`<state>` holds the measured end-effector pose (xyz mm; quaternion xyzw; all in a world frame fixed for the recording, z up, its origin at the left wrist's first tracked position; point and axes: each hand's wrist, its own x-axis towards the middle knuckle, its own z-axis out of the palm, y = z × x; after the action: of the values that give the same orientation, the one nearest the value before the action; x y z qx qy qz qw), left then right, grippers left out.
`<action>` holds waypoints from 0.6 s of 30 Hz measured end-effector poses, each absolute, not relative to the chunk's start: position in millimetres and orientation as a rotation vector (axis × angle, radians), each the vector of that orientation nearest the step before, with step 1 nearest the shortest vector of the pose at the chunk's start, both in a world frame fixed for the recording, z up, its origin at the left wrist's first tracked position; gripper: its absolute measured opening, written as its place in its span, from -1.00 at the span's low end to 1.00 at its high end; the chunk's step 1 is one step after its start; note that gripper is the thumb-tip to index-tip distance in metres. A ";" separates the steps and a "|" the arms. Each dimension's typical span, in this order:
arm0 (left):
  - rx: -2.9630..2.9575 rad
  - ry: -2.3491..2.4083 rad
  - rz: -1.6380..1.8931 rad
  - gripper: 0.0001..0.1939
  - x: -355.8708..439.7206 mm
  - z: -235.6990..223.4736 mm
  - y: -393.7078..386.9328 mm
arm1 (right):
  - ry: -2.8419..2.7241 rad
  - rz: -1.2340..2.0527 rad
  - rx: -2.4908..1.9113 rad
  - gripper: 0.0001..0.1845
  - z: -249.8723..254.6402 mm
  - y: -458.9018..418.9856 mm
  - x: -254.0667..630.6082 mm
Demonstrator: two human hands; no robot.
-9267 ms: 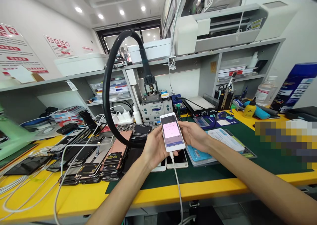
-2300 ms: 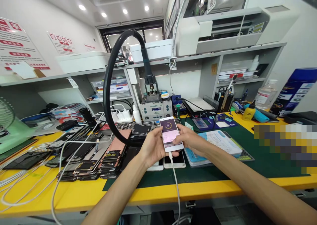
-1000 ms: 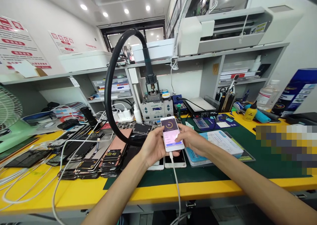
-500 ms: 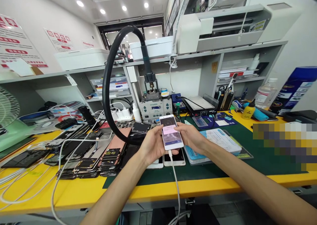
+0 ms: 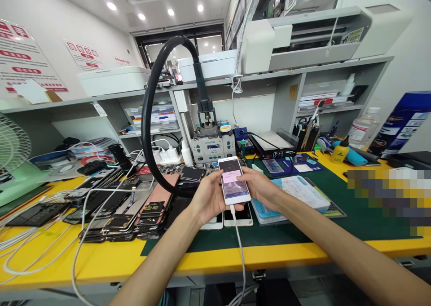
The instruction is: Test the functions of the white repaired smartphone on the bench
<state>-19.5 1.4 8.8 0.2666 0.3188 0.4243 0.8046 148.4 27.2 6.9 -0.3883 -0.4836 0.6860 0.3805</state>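
Note:
A white smartphone (image 5: 235,189) is held up above the bench between both hands, its screen lit with a pale pink box across the middle. My left hand (image 5: 209,199) is closed around its left side, fingers behind it. On the other side, my right hand (image 5: 258,185) grips the right edge, with the thumb over the screen. A white charging cable (image 5: 238,238) is plugged into the phone's bottom end and hangs down past the bench edge. Beneath the hands, another white-framed phone (image 5: 238,218) lies on the green mat (image 5: 269,242), next to one partly hidden by my left hand.
Stacks of phone parts (image 5: 148,216) and loose white cables (image 5: 43,252) crowd the left. A hot-air station (image 5: 213,148) with a looping black hose (image 5: 147,117) stands behind. To the right are a plastic case (image 5: 296,193), a yellow bottle (image 5: 339,152) and a blue can (image 5: 400,121).
The view has shifted very slightly. Both hands keep the same hold on the smartphone, and the right thumb remains over the screen.

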 end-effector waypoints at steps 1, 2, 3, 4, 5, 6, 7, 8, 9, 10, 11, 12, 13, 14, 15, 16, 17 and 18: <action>0.569 0.679 0.907 -0.57 -19.7 8.4 1.7 | -1.238 1.745 -1.002 -0.65 7.2 27.0 148.2; 0.568 0.676 0.907 -0.57 -19.9 8.2 2.0 | -1.245 1.739 -1.017 -0.64 7.5 26.8 148.0; 0.567 0.673 0.907 -0.57 -20.0 8.0 2.0 | -1.251 1.730 -1.034 -0.63 7.8 26.6 147.9; 0.568 0.672 0.909 -0.57 -20.1 8.0 1.8 | -1.253 1.723 -1.046 -0.62 8.0 26.5 147.8; 0.569 0.673 0.910 -0.57 -20.0 8.2 1.4 | -1.252 1.719 -1.048 -0.61 8.0 26.4 147.7; 0.571 0.677 0.912 -0.57 -19.9 8.4 1.0 | -1.250 1.723 -1.037 -0.60 8.0 26.5 147.7; 0.573 0.681 0.914 -0.57 -19.8 8.6 0.5 | -1.245 1.734 -1.013 -0.60 7.9 26.6 147.8; 0.573 0.683 0.915 -0.58 -19.7 8.7 0.3 | -1.239 1.752 -0.981 -0.61 7.7 26.7 148.1; 0.574 0.683 0.914 -0.58 -19.7 8.7 0.2 | -1.232 1.772 -0.949 -0.62 7.6 27.0 148.5; 0.576 0.680 0.913 -0.58 -19.8 8.4 0.4 | -1.224 1.792 -0.922 -0.63 7.6 27.3 149.2; 0.576 0.676 0.912 -0.58 -20.0 8.0 0.8 | -1.215 1.811 -0.900 -0.64 7.6 27.7 150.0; 0.577 0.672 0.913 -0.58 -20.3 7.5 1.3 | -1.206 1.832 -0.884 -0.64 7.6 28.2 151.1; 0.580 0.664 0.915 -0.58 -20.6 7.0 1.9 | -1.201 1.858 -0.867 -0.64 7.6 28.9 152.5; 0.581 0.657 0.921 -0.57 -20.9 6.8 2.4 | -1.196 1.892 -0.844 -0.64 7.6 29.8 154.1; 0.584 0.648 0.927 -0.56 -21.2 6.9 2.6 | -1.191 1.929 -0.817 -0.64 7.5 31.0 156.0; 0.587 0.639 0.935 -0.55 -21.4 7.4 2.5 | -1.184 1.969 -0.786 -0.63 7.5 32.5 158.0; 0.590 0.628 0.941 -0.53 -21.6 8.2 2.1 | -1.173 2.011 -0.754 -0.63 7.5 34.3 160.2; 0.595 0.616 0.944 -0.52 -21.7 9.4 1.3 | -1.155 2.057 -0.722 -0.63 7.6 36.4 162.5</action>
<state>-21.7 1.3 9.4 0.2776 0.2877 0.4408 0.8036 162.5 36.4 7.6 -0.2761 -0.4416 0.7869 0.3310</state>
